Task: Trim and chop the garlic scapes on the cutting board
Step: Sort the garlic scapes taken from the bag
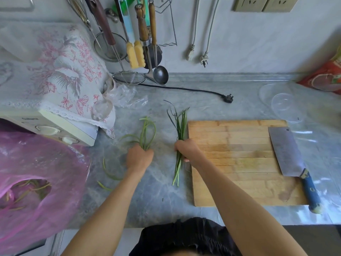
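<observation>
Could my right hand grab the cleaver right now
Probably not yet: the right hand grips a bundle of garlic scapes. The cleaver lies unobstructed on the cutting board, handle toward you.

Both of my arms reach forward from the bottom of the view, bare to above the elbow, forearms angled inward toward each other as they extend. My left hand [139,157] is knuckles-up, fingers curled under into a closed grip around a bundle of stalks, wrist nearly straight in line with the forearm. My right hand [186,149] sits slightly farther forward and just to the right of it, also back-up, fingers wrapped tight round a second bundle, the wrist bent a little inward. The two hands are near each other but apart, not touching.
</observation>
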### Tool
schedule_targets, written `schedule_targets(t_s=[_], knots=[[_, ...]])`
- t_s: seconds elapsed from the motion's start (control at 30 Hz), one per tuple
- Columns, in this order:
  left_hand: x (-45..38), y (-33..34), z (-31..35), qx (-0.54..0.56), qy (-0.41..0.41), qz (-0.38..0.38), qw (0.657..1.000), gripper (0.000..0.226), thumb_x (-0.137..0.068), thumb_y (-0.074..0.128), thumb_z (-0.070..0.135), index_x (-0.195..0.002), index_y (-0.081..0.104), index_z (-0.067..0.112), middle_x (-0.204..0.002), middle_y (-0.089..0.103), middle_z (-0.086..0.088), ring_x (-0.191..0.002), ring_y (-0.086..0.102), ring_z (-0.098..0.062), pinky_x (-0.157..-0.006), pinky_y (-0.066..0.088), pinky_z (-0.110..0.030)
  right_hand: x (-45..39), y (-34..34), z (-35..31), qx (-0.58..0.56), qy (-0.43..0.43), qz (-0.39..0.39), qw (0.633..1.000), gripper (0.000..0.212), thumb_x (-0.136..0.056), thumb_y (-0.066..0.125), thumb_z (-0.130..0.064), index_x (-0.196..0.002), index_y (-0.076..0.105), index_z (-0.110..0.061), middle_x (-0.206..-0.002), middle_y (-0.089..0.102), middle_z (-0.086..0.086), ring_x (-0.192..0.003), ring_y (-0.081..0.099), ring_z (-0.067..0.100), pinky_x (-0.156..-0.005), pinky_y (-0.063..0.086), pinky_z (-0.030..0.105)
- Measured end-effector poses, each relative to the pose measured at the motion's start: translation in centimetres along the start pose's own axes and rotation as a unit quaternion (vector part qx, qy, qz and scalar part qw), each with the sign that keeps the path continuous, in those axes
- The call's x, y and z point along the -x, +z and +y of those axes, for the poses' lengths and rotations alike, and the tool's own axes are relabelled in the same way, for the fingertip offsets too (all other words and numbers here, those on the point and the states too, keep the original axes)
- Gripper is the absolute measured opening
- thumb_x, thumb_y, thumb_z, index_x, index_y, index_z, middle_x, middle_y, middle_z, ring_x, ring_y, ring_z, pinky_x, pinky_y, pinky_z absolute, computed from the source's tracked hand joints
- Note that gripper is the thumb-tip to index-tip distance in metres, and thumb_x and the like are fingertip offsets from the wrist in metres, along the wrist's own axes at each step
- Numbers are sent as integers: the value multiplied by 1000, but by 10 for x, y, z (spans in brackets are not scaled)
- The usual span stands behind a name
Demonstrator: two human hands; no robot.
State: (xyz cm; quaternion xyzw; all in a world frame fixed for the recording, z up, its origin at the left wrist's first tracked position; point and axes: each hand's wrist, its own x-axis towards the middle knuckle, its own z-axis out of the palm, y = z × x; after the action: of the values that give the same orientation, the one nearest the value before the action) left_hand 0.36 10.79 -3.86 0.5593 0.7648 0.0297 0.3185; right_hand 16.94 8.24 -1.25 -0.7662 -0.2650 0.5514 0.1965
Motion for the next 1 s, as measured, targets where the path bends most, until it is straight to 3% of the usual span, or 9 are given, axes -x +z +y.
schedule_targets(t_s=[0.07, 0.13, 0.23, 0.33, 0.43, 0.57, 0.77, 1.0], knots=[[4, -5, -2, 48, -2, -5, 999, 11, -88, 49, 12, -89, 56, 3, -85, 54, -11, -82, 48, -32, -70, 33, -33, 2, -5, 3, -49, -10, -5, 999, 8, -76, 53, -15, -68, 52, -13, -64, 44, 3, -60, 43, 20, -57, 38, 32], [6, -7, -3, 139, -18, -31, 990, 13, -85, 46, 11, -83, 56, 3, -73, 53, -10, -72, 47, -30, -61, 34, -34, 6, -9, 7, -58, -42, 3, 997, 16, -81, 50, -19, -66, 52, -12, -63, 46, 4, -58, 43, 20, -57, 37, 31], [8, -5, -3, 328, -70, -109, 936, 18, -87, 47, 6, -74, 58, 2, -45, 52, -2, -42, 45, -22, -39, 31, -21, 12, -13, 12, -143, -50, -29, 988, 19, -90, 45, -17, -75, 53, -6, -66, 56, 12, -54, 54, 23, -52, 46, 30], [17, -5, 1, 417, -92, -178, 887, 19, -98, 47, 15, -84, 59, 12, -43, 42, 4, -32, 35, -10, -35, 26, -18, 19, -20, 19, -172, -58, -48, 982, 17, -94, 42, -13, -84, 53, -4, -65, 57, 11, -50, 56, 24, -46, 49, 30], [29, -2, 7, 442, -61, -216, 868, 23, -103, 48, 25, -84, 53, 14, -45, 37, 4, -32, 31, -9, -34, 24, -17, 25, -29, 27, -160, -83, -18, 983, 15, -95, 43, -14, -86, 53, -6, -64, 49, 8, -47, 47, 19, -45, 44, 31], [54, 5, 27, 447, -10, -201, 872, 24, -104, 47, 26, -83, 47, 15, -46, 38, 4, -32, 30, -10, -34, 25, -17, 43, -53, 44, -168, -112, 19, 979, 15, -95, 42, -15, -90, 54, -8, -66, 42, 4, -49, 36, 15, -45, 32, 28], [98, 31, 85, 404, 108, -171, 892, 25, -105, 44, 29, -85, 42, 15, -55, 38, 0, -37, 31, -12, -38, 27, -23, 62, -107, 82, -152, -149, 102, 972, 15, -95, 43, -18, -89, 54, -11, -64, 40, 3, -50, 33, 16, -46, 27, 29], [126, 93, 151, 313, 119, -58, 941, 36, -102, 43, 38, -77, 41, 12, -51, 46, -5, -34, 41, -22, -47, 41, -30, 71, -184, 126, -113, -154, 152, 970, 16, -93, 44, -18, -90, 53, -6, -62, 42, 3, -51, 37, 17, -45, 32, 28]])
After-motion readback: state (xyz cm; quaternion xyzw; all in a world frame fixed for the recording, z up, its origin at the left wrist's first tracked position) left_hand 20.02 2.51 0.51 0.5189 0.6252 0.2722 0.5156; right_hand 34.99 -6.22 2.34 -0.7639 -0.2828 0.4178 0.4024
